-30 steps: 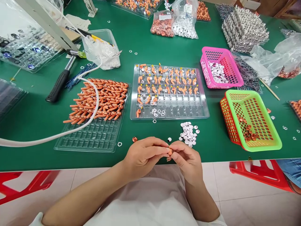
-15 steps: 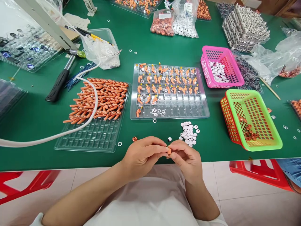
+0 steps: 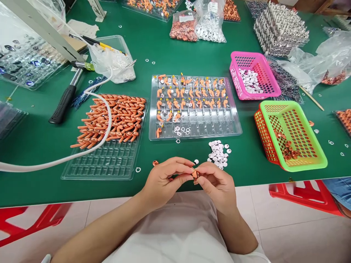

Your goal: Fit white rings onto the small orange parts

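My left hand (image 3: pixel 164 180) and my right hand (image 3: pixel 216 184) meet at the near edge of the green table (image 3: pixel 41 138). Both pinch one small orange earbud part (image 3: pixel 195 174) between their fingertips. Just beyond the fingers lies a small heap of white discs (image 3: pixel 218 154), and one loose orange cap (image 3: pixel 155 163) sits left of my left hand. Farther back is a clear compartment tray (image 3: pixel 233 128), its upper rows filled with orange parts. Left of that tray, orange earbud stems (image 3: pixel 115 117) are heaped on a second clear tray (image 3: pixel 104 164).
A green-and-orange basket (image 3: pixel 315 160) with a few orange caps and a pink basket (image 3: pixel 241 60) with white discs stand at the right. A white hose (image 3: pixel 55 159) crosses the left tray. A black-handled tool (image 3: pixel 63 104), bags of parts and stacked silver pieces (image 3: pixel 279 31) lie at the back.
My hands stay together on the small orange part with only slight finger movement. The view has shifted a little, so the table's things appear slightly farther left.
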Motion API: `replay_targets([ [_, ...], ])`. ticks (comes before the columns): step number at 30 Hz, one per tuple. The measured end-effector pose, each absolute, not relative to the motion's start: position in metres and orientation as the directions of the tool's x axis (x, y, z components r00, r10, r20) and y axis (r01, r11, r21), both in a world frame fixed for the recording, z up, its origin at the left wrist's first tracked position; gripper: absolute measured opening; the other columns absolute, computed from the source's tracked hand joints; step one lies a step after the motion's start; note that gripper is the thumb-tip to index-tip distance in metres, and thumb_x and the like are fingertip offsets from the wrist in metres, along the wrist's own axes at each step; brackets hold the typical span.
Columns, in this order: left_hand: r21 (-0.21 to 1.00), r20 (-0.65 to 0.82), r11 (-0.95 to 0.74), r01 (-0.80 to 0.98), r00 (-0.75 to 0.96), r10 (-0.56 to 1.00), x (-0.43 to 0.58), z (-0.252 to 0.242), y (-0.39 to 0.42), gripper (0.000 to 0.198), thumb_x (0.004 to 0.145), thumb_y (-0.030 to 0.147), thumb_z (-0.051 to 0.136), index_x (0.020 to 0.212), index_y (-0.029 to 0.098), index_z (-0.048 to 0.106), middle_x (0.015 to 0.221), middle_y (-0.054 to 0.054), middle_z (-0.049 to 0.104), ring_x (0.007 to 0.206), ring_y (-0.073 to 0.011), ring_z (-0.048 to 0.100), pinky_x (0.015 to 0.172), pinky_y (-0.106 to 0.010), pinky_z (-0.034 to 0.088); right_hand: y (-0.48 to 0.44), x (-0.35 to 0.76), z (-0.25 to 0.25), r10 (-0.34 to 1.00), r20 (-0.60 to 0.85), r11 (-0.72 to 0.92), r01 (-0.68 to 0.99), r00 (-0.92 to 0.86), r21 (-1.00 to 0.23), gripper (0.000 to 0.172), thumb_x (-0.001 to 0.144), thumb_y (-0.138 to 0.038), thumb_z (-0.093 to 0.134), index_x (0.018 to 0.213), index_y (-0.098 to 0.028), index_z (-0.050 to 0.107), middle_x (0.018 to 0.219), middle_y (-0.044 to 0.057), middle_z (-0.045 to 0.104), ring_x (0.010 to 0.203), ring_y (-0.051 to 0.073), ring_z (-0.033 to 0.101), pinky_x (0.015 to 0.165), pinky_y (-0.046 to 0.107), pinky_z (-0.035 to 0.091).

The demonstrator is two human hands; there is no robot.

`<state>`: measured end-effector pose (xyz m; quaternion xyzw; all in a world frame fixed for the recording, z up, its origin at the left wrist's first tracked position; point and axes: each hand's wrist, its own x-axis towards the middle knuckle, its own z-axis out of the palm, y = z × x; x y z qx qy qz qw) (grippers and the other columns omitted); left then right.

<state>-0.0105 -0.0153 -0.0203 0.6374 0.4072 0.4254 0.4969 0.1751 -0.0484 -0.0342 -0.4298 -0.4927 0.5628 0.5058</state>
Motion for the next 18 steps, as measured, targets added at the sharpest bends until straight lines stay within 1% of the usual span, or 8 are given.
replay_targets([
  [2, 0.991, 0.078, -0.108, 0.078, 0.317, 0.945, -0.01, -0.02, -0.016, 0.01, 0.086, 0.015, 0.071, 0.091, 0.02, 0.078, 0.098, -0.01, 0.076, 0.095, -0.02, 0.072, 0.077, -0.026, 0.062, -0.048, 0.176, -0.033, 0.992, 0.063, 0.056, -0.072, -0.106, -0.996, 0.024, 0.091, -0.015, 0.066, 0.109, -0.029, 0.072, 0.096, 0.005, 0.068, 0.084, 0.017, 0.067, 0.069, 0.03, 0.06],
  [3, 0.995, 0.048, -0.072, 0.065, 0.321, 0.946, -0.01, -0.02, -0.016, 0.009, 0.085, 0.017, 0.073, 0.091, 0.02, 0.078, 0.097, -0.01, 0.075, 0.094, -0.0201, 0.072, 0.074, -0.025, 0.063, -0.048, 0.177, -0.032, 0.991, 0.09, 0.087, -0.033, -0.104, -0.996, 0.026, 0.09, -0.014, 0.065, 0.11, -0.03, 0.072, 0.095, 0.005, 0.068, 0.085, 0.017, 0.066, 0.07, 0.031, 0.059],
  [6, 0.999, -0.05, 0.049, 0.012, 0.316, 0.947, -0.008, -0.019, -0.017, 0.011, 0.081, 0.019, 0.075, 0.092, 0.019, 0.078, 0.089, -0.008, 0.072, 0.082, -0.0174, 0.072, 0.065, -0.023, 0.062, -0.047, 0.178, -0.029, 0.982, 0.155, 0.164, 0.072, -0.11, -0.984, 0.033, 0.089, -0.01, 0.065, 0.113, -0.032, 0.07, 0.096, 0.004, 0.068, 0.084, 0.017, 0.066, 0.072, 0.032, 0.058],
  [8, 0.987, -0.142, 0.157, -0.021, 0.322, 0.936, -0.006, -0.016, -0.017, 0.01, 0.081, 0.021, 0.075, 0.09, 0.018, 0.078, 0.085, -0.007, 0.072, 0.077, -0.0161, 0.071, 0.068, -0.024, 0.062, -0.046, 0.178, -0.028, 0.975, 0.19, 0.202, 0.112, -0.114, -0.973, 0.035, 0.088, -0.009, 0.065, 0.114, -0.033, 0.069, 0.097, 0.004, 0.069, 0.084, 0.017, 0.066, 0.073, 0.033, 0.057],
  [10, 0.958, -0.249, 0.282, -0.049, 0.347, 0.904, -0.004, -0.013, -0.017, 0.01, 0.083, 0.023, 0.074, 0.09, 0.017, 0.077, 0.086, -0.007, 0.075, 0.078, -0.0163, 0.072, 0.072, -0.025, 0.062, -0.046, 0.179, -0.028, 0.97, 0.214, 0.229, 0.141, -0.114, -0.963, 0.037, 0.088, -0.009, 0.064, 0.115, -0.033, 0.069, 0.097, 0.004, 0.069, 0.084, 0.018, 0.067, 0.073, 0.034, 0.057],
  [12, 0.928, -0.321, 0.368, -0.064, 0.364, 0.874, -0.002, -0.008, -0.016, 0.011, 0.082, 0.024, 0.074, 0.089, 0.016, 0.075, 0.085, -0.007, 0.076, 0.076, -0.0157, 0.072, 0.072, -0.025, 0.062, -0.046, 0.179, -0.028, 0.969, 0.219, 0.236, 0.169, -0.116, -0.957, 0.037, 0.088, -0.009, 0.064, 0.116, -0.033, 0.069, 0.097, 0.004, 0.07, 0.083, 0.018, 0.067, 0.072, 0.034, 0.058],
  [15, 0.909, -0.356, 0.409, -0.085, 0.353, 0.865, 0.0, -0.003, -0.014, 0.011, 0.079, 0.024, 0.076, 0.085, 0.016, 0.074, 0.08, -0.005, 0.075, 0.069, -0.0134, 0.07, 0.067, -0.024, 0.062, -0.047, 0.178, -0.029, 0.968, 0.222, 0.242, 0.208, -0.117, -0.948, 0.037, 0.088, -0.01, 0.064, 0.117, -0.033, 0.068, 0.097, 0.004, 0.07, 0.082, 0.018, 0.068, 0.07, 0.033, 0.058],
  [18, 0.888, -0.379, 0.445, -0.111, 0.37, 0.848, 0.001, -0.002, -0.012, 0.011, 0.078, 0.024, 0.076, 0.085, 0.015, 0.073, 0.076, -0.004, 0.074, 0.066, -0.013, 0.069, 0.066, -0.025, 0.062, -0.048, 0.177, -0.031, 0.959, 0.26, 0.28, 0.245, -0.111, -0.928, 0.041, 0.087, -0.008, 0.064, 0.119, -0.034, 0.067, 0.096, 0.004, 0.071, 0.082, 0.018, 0.068, 0.069, 0.033, 0.058],
])
